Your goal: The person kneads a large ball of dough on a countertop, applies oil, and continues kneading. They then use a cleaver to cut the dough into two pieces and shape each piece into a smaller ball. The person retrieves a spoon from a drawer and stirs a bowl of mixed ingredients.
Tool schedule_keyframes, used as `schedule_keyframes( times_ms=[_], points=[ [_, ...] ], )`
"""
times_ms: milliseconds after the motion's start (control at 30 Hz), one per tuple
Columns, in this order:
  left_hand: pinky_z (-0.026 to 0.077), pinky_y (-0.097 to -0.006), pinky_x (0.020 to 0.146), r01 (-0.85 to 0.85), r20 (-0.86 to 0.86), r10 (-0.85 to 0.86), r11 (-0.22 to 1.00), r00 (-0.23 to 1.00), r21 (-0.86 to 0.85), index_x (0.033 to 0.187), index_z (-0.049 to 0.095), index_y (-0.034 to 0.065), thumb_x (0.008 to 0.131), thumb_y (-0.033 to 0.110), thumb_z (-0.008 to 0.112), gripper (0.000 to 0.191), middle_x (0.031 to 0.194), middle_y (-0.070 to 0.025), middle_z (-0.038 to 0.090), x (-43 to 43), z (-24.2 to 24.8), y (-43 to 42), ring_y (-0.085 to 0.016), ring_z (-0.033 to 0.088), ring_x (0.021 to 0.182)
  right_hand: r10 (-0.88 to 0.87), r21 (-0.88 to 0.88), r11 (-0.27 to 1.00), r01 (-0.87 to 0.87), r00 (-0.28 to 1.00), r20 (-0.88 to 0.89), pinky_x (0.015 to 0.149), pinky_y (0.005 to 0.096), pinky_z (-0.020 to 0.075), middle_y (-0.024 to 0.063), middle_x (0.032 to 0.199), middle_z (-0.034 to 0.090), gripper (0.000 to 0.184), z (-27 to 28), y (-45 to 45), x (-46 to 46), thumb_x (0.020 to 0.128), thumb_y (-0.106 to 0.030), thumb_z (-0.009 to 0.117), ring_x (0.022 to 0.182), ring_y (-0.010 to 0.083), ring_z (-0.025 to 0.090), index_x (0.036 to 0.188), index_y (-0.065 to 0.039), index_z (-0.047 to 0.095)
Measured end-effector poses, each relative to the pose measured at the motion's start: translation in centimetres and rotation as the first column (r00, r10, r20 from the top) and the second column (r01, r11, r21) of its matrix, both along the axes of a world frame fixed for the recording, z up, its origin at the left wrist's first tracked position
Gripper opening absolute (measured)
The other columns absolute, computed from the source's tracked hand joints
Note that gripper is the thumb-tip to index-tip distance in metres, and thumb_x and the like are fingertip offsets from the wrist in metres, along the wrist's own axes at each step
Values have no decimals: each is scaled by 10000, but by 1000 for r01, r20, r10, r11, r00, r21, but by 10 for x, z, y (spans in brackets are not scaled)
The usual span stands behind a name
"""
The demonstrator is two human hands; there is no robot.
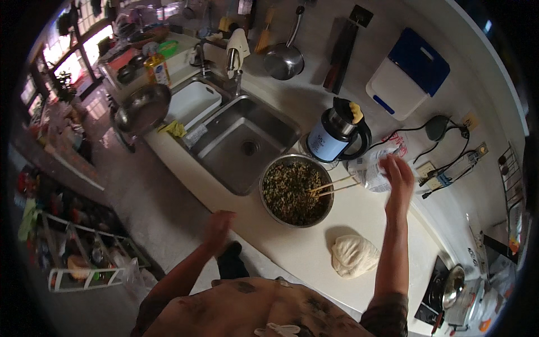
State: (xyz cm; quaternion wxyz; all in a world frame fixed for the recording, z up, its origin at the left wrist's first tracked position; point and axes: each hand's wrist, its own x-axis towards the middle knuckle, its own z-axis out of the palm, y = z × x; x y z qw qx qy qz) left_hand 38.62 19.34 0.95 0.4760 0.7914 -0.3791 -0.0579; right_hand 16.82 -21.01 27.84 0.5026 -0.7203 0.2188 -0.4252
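My right hand (397,170) is raised over the back of the counter, beside a plastic bag with print (372,170); whether its fingers touch the bag or hold anything, I cannot tell. My left hand (221,225), a little blurred, is off the counter's front edge, its fingers curled and no object visible in it. Between them a steel bowl (329,211) holds a chopped green and pale filling (292,189), with a pair of chopsticks (341,185) resting in it. A lump of pale dough (353,256) lies on the counter (290,248), nearer my body.
A steel sink (236,147) with a white basin (194,101) adjoins the bowl. Behind the bowl stands an electric kettle (328,141). Power cords (461,145) hang at the wall. A steel pan (145,109) sits left of the sink; a hob (433,290) is at right.
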Motion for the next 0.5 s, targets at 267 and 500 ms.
schedule_keyframes(
  times_ms=[267, 500],
  points=[
    [525, -324, 776, -250, -510, 108, 944, 854, -218, 1046, 690, 8, 1027, 169, 556, 211, 953, -102, 706, 113, -23, 50, -188, 664, 849, -176, 557, 811, 179, 983, -61, 886, 439, 485, 115, 1243, 601, 427, -14, -92, 335, 917, -166, 675, 1075, 280, 548, 1310, -29, 582],
    [553, -329, 712, -348, -507, 259, 933, 822, -87, 1003, 688, -17, 1032, 119, 563, 186, 952, -95, 708, 120, -49, 121, -170, 668, 846, -373, 677, 660, 326, 924, -81, 954, 498, 449, 131, 1448, 410, 596, -71, -183, 397, 921, -216, 702, 1166, 329, 473, 1448, -71, 466]
  ],
)
